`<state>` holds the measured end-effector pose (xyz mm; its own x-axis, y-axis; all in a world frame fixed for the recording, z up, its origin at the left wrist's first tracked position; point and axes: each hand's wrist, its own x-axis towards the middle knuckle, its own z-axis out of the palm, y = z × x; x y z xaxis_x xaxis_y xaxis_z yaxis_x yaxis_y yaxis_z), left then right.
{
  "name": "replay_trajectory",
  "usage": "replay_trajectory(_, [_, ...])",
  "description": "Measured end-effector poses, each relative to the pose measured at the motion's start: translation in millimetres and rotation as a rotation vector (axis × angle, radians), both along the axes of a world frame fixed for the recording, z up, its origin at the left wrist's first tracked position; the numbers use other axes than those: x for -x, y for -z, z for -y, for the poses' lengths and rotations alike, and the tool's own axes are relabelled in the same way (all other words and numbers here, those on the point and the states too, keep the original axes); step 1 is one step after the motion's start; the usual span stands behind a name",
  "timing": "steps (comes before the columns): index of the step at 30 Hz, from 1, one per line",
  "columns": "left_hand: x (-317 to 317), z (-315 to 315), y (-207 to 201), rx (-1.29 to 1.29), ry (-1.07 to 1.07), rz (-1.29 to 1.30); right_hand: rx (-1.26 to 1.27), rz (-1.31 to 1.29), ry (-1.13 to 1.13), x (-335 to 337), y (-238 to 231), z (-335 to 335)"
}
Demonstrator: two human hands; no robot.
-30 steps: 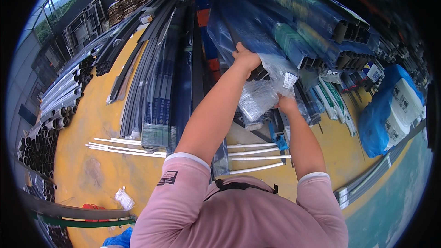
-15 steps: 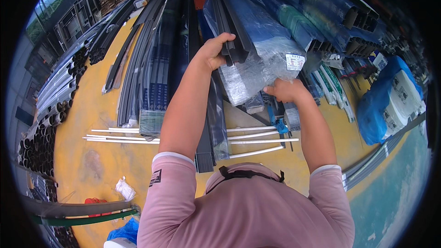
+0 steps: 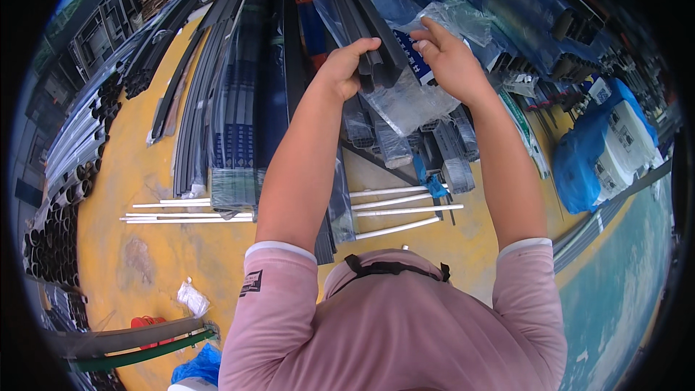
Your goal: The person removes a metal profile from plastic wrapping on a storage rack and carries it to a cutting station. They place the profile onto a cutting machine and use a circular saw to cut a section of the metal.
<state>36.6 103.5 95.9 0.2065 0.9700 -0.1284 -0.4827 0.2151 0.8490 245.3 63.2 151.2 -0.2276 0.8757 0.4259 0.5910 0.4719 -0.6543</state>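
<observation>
My left hand [image 3: 344, 68] is closed around the ends of long dark grey profiles [image 3: 378, 58], its thumb across their top. These profiles lean away toward the far side. Under and beside them, clear plastic wrapping [image 3: 411, 107] hangs loose, with more crumpled film [image 3: 463, 18] beyond my right hand. My right hand [image 3: 450, 64] is over the wrapping, fingers apart and partly bent, next to a blue printed surface [image 3: 414, 54]. Whether the fingertips touch the film, I cannot tell. Below the wrapping, the ends of several wrapped profile bundles [image 3: 455, 170] show.
White rods [image 3: 405, 210] lie crosswise on the yellow floor [image 3: 163, 253] under the bundles. Wrapped profiles [image 3: 235, 137] lie to the left, dark tubes [image 3: 54, 235] along the far left. At the right sits a white package in blue plastic [image 3: 579, 166].
My right hand has moved up and away from the wrapping's near end. The wrapping has been pulled back, exposing bundle ends and a blue printed surface. My left hand keeps its grip.
</observation>
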Motion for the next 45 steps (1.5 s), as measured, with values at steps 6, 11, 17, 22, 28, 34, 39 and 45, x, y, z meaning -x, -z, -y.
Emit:
replay_trajectory(6, [-2.4,-1.2,0.4,0.001,0.031,0.079,0.312,-0.272,-0.215,5.4,-3.3,-12.7])
replay_trajectory(11, [-2.1,2.8,-5.8,0.063,0.013,0.076,0.375,-0.287,-0.265,-5.0,-7.6,-22.5])
replay_trajectory(17, [-15.1,-9.4,-12.4,0.046,0.035,-0.017,0.351,-0.331,-0.262,-7.2,-3.5,-24.4])
replay_trajectory(22, [-35.3,-34.0,-17.7,0.069,0.008,-0.156,0.349,-0.385,-0.285,-8.4,-6.8,-20.6])
replay_trajectory(28, [-44.3,-44.5,-11.4,0.049,-0.029,-0.307,0.35,-0.347,-0.338,-10.9,-7.6,-19.7])
replay_trajectory(34, [-43.9,-37.3,-10.9,0.044,-0.062,-0.195,-0.133,0.343,0.001,-29.8,-24.2,-32.7])
replay_trajectory(39, [-41.6,-38.5,-4.8,0.041,-0.04,-0.097,-0.042,0.839,0.171,-23.5,-40.9,-33.5])
replay_trajectory(45, [-34.7,-47.3,11.6,0.002,-0.035,0.025,-0.02,1.053,0.204,3.1,-42.5,-15.5])
